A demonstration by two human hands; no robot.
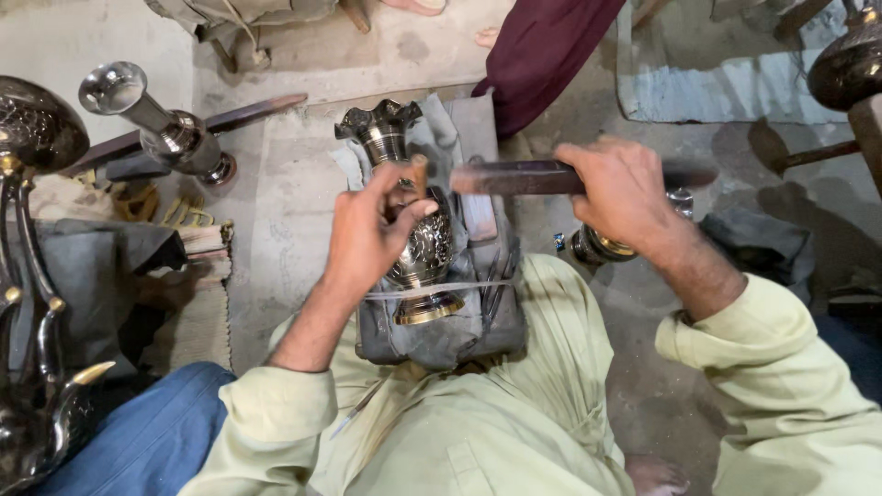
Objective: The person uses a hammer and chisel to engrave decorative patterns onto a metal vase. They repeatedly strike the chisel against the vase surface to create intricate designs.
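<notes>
An engraved metal vase (424,250) with a scalloped dark rim lies lengthwise on a grey cloth pad (459,321) in my lap, tied down by a thin cord. My left hand (367,234) rests on the vase's body and pinches a short chisel-like punch (418,174) against it. My right hand (620,193) grips a dark flat hammer bar (514,176), held level above the vase with its end close to the punch head.
A shiny trumpet-shaped vase (161,124) lies on the floor at the left. Curved metal stands (28,276) rise at the far left. Another metal piece (597,246) sits under my right wrist. A person's maroon garment (542,50) and bare foot are beyond.
</notes>
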